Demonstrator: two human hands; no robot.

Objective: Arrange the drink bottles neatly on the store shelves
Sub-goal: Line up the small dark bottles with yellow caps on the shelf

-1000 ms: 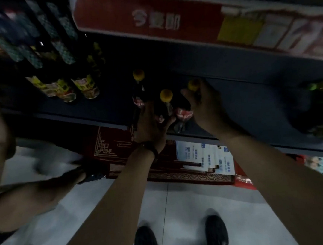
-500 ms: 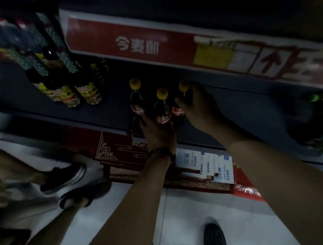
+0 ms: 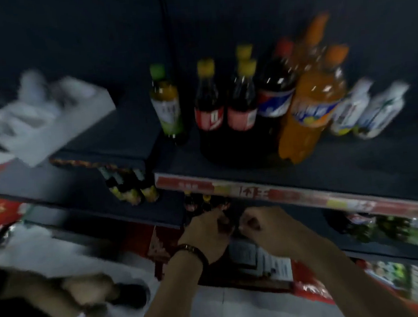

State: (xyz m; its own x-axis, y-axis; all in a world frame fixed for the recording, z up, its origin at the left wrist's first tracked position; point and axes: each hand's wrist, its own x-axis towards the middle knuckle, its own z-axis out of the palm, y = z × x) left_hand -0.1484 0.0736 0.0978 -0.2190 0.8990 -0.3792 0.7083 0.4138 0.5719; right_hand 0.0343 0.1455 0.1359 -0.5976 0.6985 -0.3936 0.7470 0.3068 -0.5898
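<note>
Your left hand (image 3: 205, 230) and right hand (image 3: 267, 231) are curling their grip (grasping or not, cannot tell, blur) at the small cola bottles (image 3: 197, 205) on the lower shelf (image 3: 93, 206). You're likely squaring this row; next calls for nudging them flush.

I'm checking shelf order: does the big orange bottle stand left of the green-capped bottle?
No, the orange bottle stands well to the right of the green-capped bottle, with the cola bottles between them.

Glossy plastic cola bottles (image 3: 209, 112); matt dark shelf (image 3: 355, 168); glossy orange soda bottle (image 3: 310, 114); smooth pale floor (image 3: 241, 312)
</note>
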